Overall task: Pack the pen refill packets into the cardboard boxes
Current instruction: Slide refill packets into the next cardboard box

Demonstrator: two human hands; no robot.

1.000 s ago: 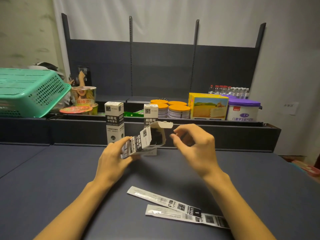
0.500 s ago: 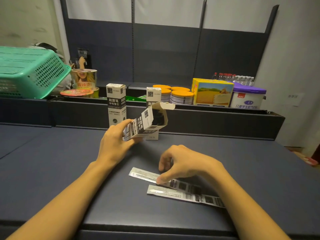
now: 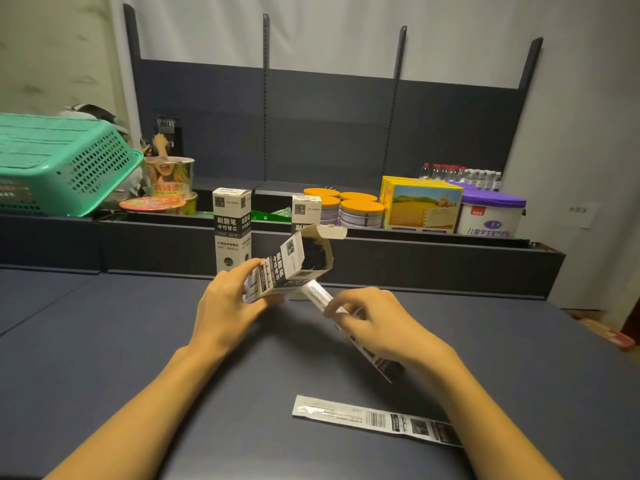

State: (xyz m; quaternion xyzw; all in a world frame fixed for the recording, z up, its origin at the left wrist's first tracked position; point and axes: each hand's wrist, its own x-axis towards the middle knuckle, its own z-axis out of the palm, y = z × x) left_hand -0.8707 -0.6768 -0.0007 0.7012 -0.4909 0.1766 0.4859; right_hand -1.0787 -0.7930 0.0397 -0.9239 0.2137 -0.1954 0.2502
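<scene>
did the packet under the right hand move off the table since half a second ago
Yes. The right hand lifted that packet up toward the open box; the other packet lies on the table.

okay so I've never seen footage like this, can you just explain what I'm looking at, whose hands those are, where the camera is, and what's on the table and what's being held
There is no machine here: these are a person's two bare hands, filmed by a wide-angle camera worn on their head, looking forward and down.

The left hand grips an open cardboard box, tilted with its flap up and mouth facing right. The right hand pinches a long pen refill packet, its tip just below the box's mouth, not yet inside.

On the dark table a second refill packet lies flat near the right forearm. Two more boxes of the same kind stand upright behind the hands, one in clear view, the other partly hidden. A shelf behind holds a green basket, tins and bottles.
</scene>
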